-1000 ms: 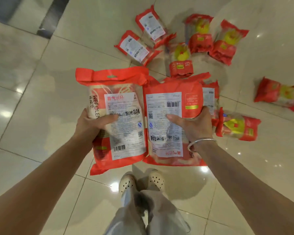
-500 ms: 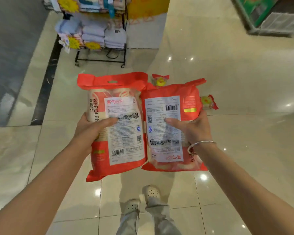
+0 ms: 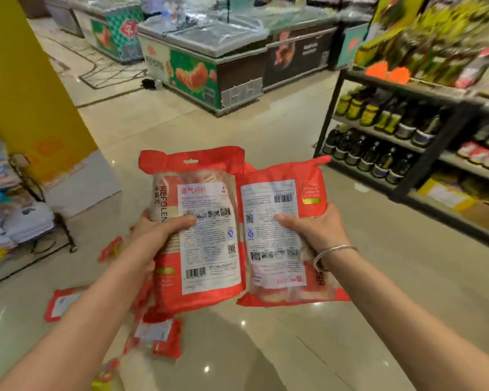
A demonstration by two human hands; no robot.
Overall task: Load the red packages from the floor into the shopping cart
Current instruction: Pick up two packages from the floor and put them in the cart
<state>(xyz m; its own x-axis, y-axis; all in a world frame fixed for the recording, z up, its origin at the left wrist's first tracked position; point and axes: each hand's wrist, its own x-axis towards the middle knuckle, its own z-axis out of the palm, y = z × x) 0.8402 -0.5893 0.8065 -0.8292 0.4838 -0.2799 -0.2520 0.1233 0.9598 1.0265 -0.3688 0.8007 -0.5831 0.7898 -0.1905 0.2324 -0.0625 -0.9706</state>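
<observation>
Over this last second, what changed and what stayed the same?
The view swung up from the floor to the aisle; most floor packages left view, a few remain lower left. Unchanged: left hand grips one red package, right hand the other.

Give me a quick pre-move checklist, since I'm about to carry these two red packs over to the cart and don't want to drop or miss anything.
1. Left hand grips the left package, thumb across its white label: ok.
2. Right hand grips the right package, thumb on its label: ok.
3. Packages clear of the floor, both held up in front: ok.
4. Shopping cart in sight to aim for: not ok, none shows in this view.
5. Path ahead: open tile floor up to the freezer chests, with the bottle shelf on the right: ok.
6. All packages picked up: not ok, loose red packages lie on the floor at lower left.
</observation>
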